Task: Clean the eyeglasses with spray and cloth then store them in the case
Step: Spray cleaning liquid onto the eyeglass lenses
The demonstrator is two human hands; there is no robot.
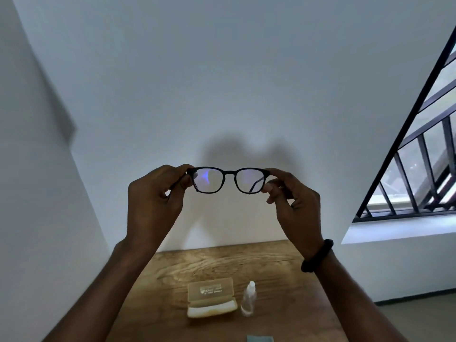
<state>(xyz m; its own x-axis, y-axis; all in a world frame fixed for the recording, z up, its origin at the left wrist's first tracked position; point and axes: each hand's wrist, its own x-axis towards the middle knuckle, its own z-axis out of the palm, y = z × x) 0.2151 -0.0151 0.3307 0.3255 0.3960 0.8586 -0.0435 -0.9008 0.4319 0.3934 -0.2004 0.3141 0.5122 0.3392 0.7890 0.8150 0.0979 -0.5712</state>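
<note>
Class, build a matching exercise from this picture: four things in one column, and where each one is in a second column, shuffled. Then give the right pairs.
Things:
1. eyeglasses
2. open case
3. spray bottle
4. cloth

Places:
A. standing on the wooden table, just right of the case
B. at the bottom edge of the view, only partly seen
C. held up in the air between the left hand and the right hand
D. lying on the table, lid up, left of the bottle

Pairs: 1-C, 2-D, 3-A, 4-B
</note>
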